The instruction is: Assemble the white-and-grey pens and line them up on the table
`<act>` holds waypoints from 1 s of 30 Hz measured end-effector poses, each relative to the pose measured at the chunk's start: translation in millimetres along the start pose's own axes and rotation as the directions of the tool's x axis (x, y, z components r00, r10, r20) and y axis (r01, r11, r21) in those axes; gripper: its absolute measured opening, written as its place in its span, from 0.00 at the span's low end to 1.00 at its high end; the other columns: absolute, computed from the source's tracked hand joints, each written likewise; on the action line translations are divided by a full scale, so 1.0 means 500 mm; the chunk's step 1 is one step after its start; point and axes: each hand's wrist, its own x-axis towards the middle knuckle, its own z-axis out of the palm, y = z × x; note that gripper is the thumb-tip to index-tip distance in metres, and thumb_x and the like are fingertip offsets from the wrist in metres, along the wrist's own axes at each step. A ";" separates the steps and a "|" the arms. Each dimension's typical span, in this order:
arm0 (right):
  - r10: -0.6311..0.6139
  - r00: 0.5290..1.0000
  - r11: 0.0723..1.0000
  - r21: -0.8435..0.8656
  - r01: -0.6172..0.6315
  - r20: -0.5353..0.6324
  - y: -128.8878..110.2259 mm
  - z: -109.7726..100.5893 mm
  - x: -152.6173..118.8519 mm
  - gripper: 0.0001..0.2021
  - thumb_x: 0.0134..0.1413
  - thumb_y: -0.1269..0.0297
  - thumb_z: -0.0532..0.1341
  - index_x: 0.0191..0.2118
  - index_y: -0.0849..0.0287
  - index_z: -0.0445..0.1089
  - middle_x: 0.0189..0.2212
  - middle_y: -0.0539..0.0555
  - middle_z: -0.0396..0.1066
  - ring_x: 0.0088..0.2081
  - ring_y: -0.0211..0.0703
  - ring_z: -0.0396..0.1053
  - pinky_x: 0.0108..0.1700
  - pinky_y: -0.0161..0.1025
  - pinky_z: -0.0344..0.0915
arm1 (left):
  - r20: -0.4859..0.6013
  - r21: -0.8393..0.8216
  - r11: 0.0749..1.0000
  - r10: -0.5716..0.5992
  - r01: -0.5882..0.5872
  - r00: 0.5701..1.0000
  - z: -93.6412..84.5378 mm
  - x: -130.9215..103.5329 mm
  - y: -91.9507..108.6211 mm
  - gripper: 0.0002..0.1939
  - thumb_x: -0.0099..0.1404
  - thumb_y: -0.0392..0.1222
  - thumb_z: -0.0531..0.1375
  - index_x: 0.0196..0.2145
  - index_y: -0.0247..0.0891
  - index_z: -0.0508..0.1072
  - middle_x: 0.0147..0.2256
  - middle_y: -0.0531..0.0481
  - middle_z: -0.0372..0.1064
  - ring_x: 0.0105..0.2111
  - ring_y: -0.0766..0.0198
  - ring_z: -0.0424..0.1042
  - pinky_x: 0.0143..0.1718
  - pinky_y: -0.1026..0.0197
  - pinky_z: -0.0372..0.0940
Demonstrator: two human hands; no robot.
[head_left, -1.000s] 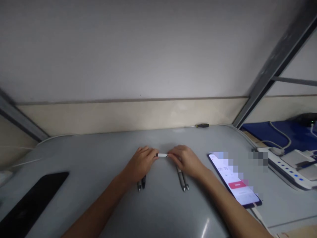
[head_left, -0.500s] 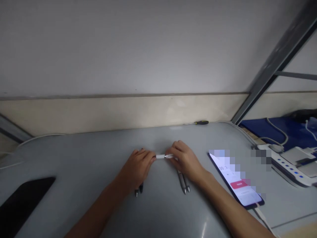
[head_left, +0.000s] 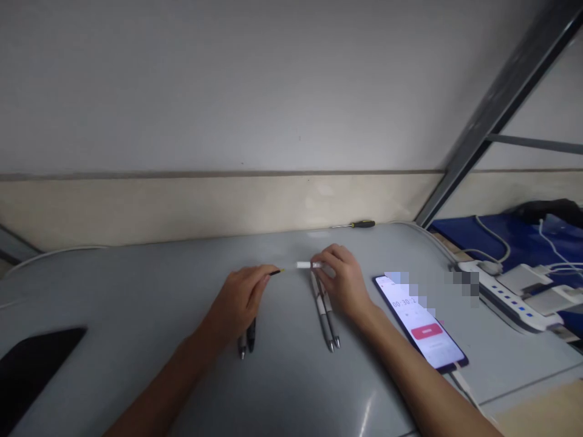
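A pale wall (head_left: pixel 273 85) closes the far side, above a grey desk (head_left: pixel 291 388) that carries all the work. On the desk, a dark flat object (head_left: pixel 45 358) sits at the left edge; a white power strip (head_left: pixel 503 297) and a lit phone (head_left: pixel 426 331) lie to the right. The right hand (head_left: pixel 344 276) and left hand (head_left: pixel 243 297) face each other near mid-desk, each with its fingers narrowed to a pinch. Two grey-and-white pens (head_left: pixel 327 328) lie beside and partly under the right hand; a black pen (head_left: pixel 251 337) and a grey pen (head_left: pixel 243 346) show below the left. The right fingertips hold a white barrel (head_left: pixel 304 265), its long axis running nearly level from side to side, free end toward the left hand. The left fingertips hold a thin dark piece (head_left: pixel 275 272), inclined slightly upward to the right; its yellowish tip (head_left: pixel 282 270) stands just short of the barrel's free end and slightly below its line. Blur prevents confirming whether anything clear spans that gap.
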 end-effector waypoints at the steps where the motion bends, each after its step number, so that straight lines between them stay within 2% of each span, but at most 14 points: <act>1: 0.056 0.998 0.996 0.071 -0.054 -0.019 -0.001 -0.001 0.002 0.04 0.56 0.72 0.61 0.36 0.58 0.74 0.32 0.54 0.69 0.36 0.44 0.66 0.40 0.42 0.62 | -0.017 0.000 1.000 -0.021 0.021 1.000 0.000 0.001 -0.001 0.17 0.74 0.44 0.45 0.48 0.43 0.71 0.42 0.50 0.76 0.41 0.60 0.74 0.44 0.55 0.65; 3: 0.209 0.978 0.951 0.236 -0.198 -0.021 -0.003 -0.003 0.006 0.03 0.55 0.67 0.63 0.36 0.59 0.74 0.30 0.53 0.71 0.33 0.42 0.67 0.39 0.41 0.63 | -0.037 0.002 0.999 -0.038 0.038 0.999 0.000 0.001 -0.001 0.16 0.74 0.45 0.45 0.47 0.43 0.71 0.41 0.50 0.76 0.41 0.60 0.74 0.44 0.55 0.66; 6: 0.417 0.906 0.782 0.479 -0.400 0.075 -0.007 -0.003 0.012 0.10 0.52 0.59 0.65 0.38 0.60 0.73 0.27 0.51 0.71 0.30 0.41 0.68 0.36 0.40 0.64 | -0.039 0.008 1.000 -0.018 0.018 0.999 0.001 0.000 0.001 0.16 0.74 0.44 0.45 0.47 0.44 0.70 0.41 0.50 0.76 0.41 0.60 0.74 0.44 0.55 0.66; 10: 0.506 0.837 0.516 0.704 -0.489 0.210 -0.011 -0.003 0.018 0.20 0.47 0.54 0.68 0.43 0.59 0.68 0.25 0.51 0.73 0.30 0.44 0.71 0.36 0.42 0.66 | -0.054 0.017 1.000 0.009 -0.008 0.998 0.001 -0.001 0.002 0.15 0.74 0.44 0.45 0.47 0.43 0.70 0.40 0.50 0.76 0.39 0.60 0.74 0.42 0.55 0.67; 12: 0.518 0.821 0.464 0.726 -0.507 0.242 -0.011 -0.003 0.019 0.20 0.46 0.53 0.68 0.42 0.59 0.67 0.25 0.51 0.73 0.30 0.45 0.72 0.37 0.43 0.67 | -0.062 0.023 1.000 0.017 -0.016 0.998 0.001 -0.001 0.002 0.15 0.74 0.44 0.45 0.47 0.42 0.70 0.39 0.49 0.76 0.38 0.61 0.74 0.41 0.55 0.67; 14: 0.506 0.832 0.508 0.701 -0.500 0.227 -0.010 -0.002 0.018 0.18 0.48 0.55 0.67 0.42 0.58 0.67 0.25 0.51 0.73 0.31 0.44 0.72 0.38 0.42 0.67 | -0.063 0.027 0.999 0.021 -0.019 0.998 0.002 -0.001 0.001 0.15 0.74 0.43 0.45 0.47 0.42 0.70 0.40 0.49 0.76 0.39 0.61 0.74 0.42 0.55 0.67; 17: 0.438 0.891 0.706 0.569 -0.423 0.120 -0.006 -0.002 0.012 0.13 0.52 0.59 0.64 0.42 0.58 0.70 0.29 0.52 0.73 0.33 0.44 0.71 0.39 0.42 0.66 | -0.060 0.025 1.000 0.017 -0.015 0.998 0.003 -0.001 0.000 0.15 0.74 0.43 0.45 0.48 0.42 0.70 0.41 0.49 0.76 0.41 0.60 0.74 0.44 0.55 0.66; 19: 0.338 0.940 0.850 0.416 -0.322 0.036 -0.004 -0.002 0.008 0.09 0.54 0.64 0.62 0.41 0.58 0.72 0.34 0.54 0.75 0.36 0.44 0.71 0.42 0.43 0.65 | -0.055 0.024 1.000 0.013 -0.012 0.998 0.004 -0.002 -0.001 0.16 0.74 0.43 0.46 0.50 0.42 0.70 0.43 0.49 0.76 0.42 0.60 0.74 0.45 0.54 0.66; 21: 0.216 0.976 0.945 0.254 -0.208 -0.003 -0.003 -0.004 0.005 0.07 0.54 0.69 0.61 0.39 0.57 0.74 0.37 0.55 0.75 0.39 0.46 0.70 0.45 0.44 0.64 | -0.042 0.026 1.000 0.011 -0.010 0.999 0.004 -0.003 -0.002 0.16 0.74 0.43 0.46 0.52 0.43 0.69 0.44 0.50 0.76 0.43 0.60 0.74 0.46 0.53 0.65; 24: 0.113 0.993 0.988 0.105 -0.117 0.045 -0.004 -0.006 0.003 0.08 0.54 0.73 0.61 0.39 0.57 0.74 0.35 0.55 0.75 0.39 0.48 0.69 0.43 0.44 0.63 | -0.026 0.031 0.999 0.010 -0.009 1.000 0.004 -0.003 -0.002 0.16 0.74 0.42 0.45 0.51 0.44 0.70 0.44 0.50 0.76 0.43 0.59 0.74 0.47 0.53 0.64; 30: 0.045 0.992 0.994 0.095 -0.057 0.121 -0.005 -0.004 0.002 0.10 0.56 0.75 0.60 0.40 0.56 0.75 0.35 0.54 0.75 0.39 0.47 0.69 0.42 0.42 0.63 | -0.001 0.051 0.998 0.025 -0.025 1.000 0.009 -0.005 -0.004 0.16 0.74 0.41 0.46 0.49 0.42 0.71 0.40 0.49 0.76 0.40 0.60 0.74 0.45 0.53 0.64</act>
